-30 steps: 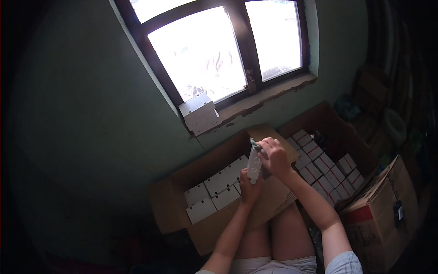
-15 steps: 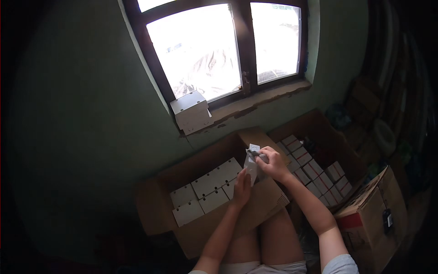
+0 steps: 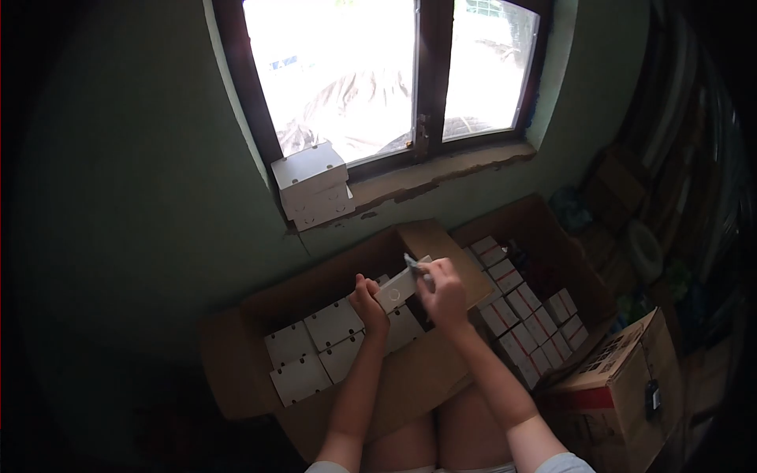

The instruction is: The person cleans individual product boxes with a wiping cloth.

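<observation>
Both my hands hold one small white box [image 3: 397,289] over the left cardboard carton [image 3: 236,370]. My left hand [image 3: 367,303] grips its lower left end. Pinching the upper right end by a flap is my right hand [image 3: 442,294]. The box lies tilted, just above several white boxes [image 3: 315,351] packed flat in rows inside that carton.
A second open carton [image 3: 552,229] to the right holds several white boxes with red bands [image 3: 524,315]. A closed brown carton [image 3: 623,386] stands at the lower right. Two white boxes [image 3: 311,183] are stacked on the window sill. Dark clutter lines the right wall.
Both hands have carried the white box down and left, from upright above the carton's edge to tilted low over the packed boxes. The view has shifted too.
</observation>
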Demonstrator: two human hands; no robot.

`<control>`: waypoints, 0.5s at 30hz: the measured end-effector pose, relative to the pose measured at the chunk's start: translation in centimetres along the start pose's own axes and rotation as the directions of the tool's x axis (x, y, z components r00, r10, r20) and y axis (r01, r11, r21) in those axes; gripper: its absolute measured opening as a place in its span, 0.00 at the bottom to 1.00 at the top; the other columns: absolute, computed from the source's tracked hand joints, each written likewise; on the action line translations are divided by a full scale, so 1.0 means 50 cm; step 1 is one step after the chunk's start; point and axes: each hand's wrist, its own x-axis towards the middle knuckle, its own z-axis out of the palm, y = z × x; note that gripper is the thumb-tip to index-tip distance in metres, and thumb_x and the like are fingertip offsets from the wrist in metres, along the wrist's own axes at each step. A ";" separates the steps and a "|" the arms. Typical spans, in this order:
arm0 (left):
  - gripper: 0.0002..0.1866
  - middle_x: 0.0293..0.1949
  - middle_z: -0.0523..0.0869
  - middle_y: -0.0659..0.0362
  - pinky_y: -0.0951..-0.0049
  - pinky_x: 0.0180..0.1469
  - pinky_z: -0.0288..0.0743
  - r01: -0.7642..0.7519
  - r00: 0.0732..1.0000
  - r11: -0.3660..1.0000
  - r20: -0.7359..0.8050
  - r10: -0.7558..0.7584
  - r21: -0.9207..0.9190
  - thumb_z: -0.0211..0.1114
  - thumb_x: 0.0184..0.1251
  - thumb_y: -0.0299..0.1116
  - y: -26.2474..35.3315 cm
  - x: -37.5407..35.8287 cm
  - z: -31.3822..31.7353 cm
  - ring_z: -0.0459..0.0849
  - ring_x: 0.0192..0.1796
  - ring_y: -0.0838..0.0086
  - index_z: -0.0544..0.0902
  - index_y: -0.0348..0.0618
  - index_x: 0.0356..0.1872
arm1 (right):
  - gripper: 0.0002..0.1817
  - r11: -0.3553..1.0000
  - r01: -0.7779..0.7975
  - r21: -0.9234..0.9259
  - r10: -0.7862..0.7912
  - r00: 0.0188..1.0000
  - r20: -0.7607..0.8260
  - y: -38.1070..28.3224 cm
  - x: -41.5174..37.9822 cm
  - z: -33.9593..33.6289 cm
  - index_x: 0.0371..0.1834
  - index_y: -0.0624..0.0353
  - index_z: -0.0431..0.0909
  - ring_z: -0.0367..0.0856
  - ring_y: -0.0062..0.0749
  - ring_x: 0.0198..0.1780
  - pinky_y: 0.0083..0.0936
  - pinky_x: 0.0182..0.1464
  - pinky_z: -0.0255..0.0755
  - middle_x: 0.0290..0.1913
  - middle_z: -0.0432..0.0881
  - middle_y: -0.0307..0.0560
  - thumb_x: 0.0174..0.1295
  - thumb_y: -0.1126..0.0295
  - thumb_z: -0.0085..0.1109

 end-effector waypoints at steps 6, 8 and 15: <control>0.25 0.17 0.68 0.70 0.75 0.28 0.58 0.335 0.928 0.933 -0.127 -0.351 -0.131 0.57 0.75 0.44 -0.027 -0.011 -0.029 0.66 0.22 0.83 0.67 0.49 0.14 | 0.17 0.971 0.230 0.066 -0.236 0.967 0.101 -0.055 -0.070 0.069 0.49 0.57 0.80 0.81 0.50 0.48 0.41 0.52 0.75 0.44 0.80 0.51 0.55 0.77 0.65; 0.25 0.17 0.66 0.70 0.75 0.28 0.56 0.253 0.956 0.961 -0.124 -0.266 -0.113 0.56 0.75 0.44 -0.029 0.001 -0.034 0.64 0.22 0.82 0.65 0.50 0.14 | 0.17 0.977 0.204 -0.069 -0.200 0.978 0.049 -0.026 -0.044 0.062 0.49 0.59 0.80 0.79 0.51 0.50 0.40 0.52 0.74 0.44 0.79 0.53 0.53 0.79 0.65; 0.28 0.15 0.65 0.68 0.74 0.28 0.53 0.225 0.969 0.963 -0.073 -0.237 -0.145 0.54 0.75 0.45 -0.037 -0.004 -0.036 0.60 0.20 0.82 0.62 0.48 0.12 | 0.14 0.983 0.115 -0.140 -0.115 0.993 0.007 0.002 -0.028 0.062 0.49 0.63 0.80 0.78 0.49 0.50 0.40 0.50 0.75 0.49 0.78 0.52 0.58 0.77 0.64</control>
